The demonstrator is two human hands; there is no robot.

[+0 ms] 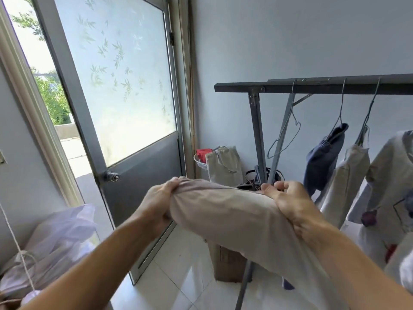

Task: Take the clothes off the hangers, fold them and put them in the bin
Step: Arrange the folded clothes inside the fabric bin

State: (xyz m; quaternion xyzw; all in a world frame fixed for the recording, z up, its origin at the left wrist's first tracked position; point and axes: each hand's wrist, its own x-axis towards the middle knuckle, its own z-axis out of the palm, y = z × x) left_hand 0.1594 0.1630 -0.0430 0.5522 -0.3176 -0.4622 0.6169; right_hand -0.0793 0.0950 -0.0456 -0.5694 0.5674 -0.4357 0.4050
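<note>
A beige garment [225, 211] is stretched between both hands in front of me. My left hand [156, 202] grips its left end, and my right hand [292, 204] grips its right side, with the rest of the cloth draping down over my right forearm. On the dark metal rack [312, 86] an empty wire hanger [285, 133] hangs at the left. To its right hang a navy garment [321, 157], a cream garment [348, 177] and a pale printed shirt [388, 180], each on a wire hanger.
A metal door with frosted glass [120, 90] stands open at the left. A cardboard box [230, 262] sits on the tiled floor under the garment. Plastic bags [51, 247] lie at lower left. A canvas tote [223, 164] and a dark basket [252, 177] stand by the wall.
</note>
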